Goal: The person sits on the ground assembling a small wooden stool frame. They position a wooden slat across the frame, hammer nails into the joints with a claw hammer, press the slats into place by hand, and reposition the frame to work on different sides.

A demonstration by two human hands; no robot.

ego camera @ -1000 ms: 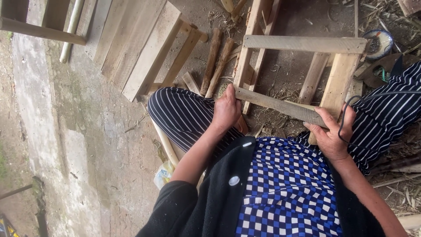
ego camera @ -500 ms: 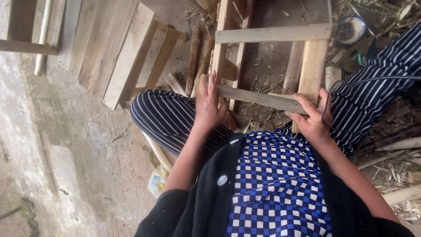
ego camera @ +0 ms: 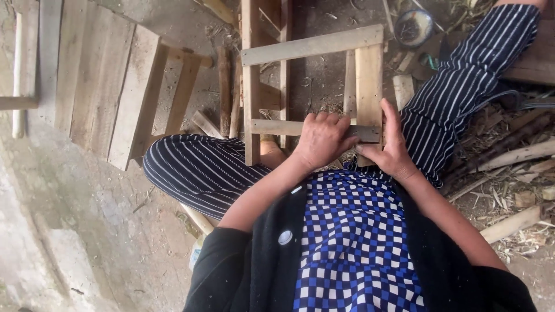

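A small wooden frame (ego camera: 312,45) of pale slats stands on the ground between my striped-trousered knees. Its near crossbar (ego camera: 272,126) runs left to right just in front of my body. My left hand (ego camera: 321,140) lies over the middle of that crossbar with its fingers curled on top. At the crossbar's right end, where it meets the right upright (ego camera: 369,81), my right hand (ego camera: 392,148) pinches the slat's end between thumb and fingers. Whether anything small sits under the fingers is hidden.
Flat wooden boards (ego camera: 98,86) lie on the concrete at the left. A round tin (ego camera: 414,26) sits on the dirt at the upper right. Offcuts and split sticks (ego camera: 514,159) litter the ground at the right. A loose slat (ego camera: 199,219) pokes out under my left thigh.
My view has shifted so the frame sits squarer in front of me. The crossbar now lies level instead of slanted, and my left hand has slid right along it toward my right hand.
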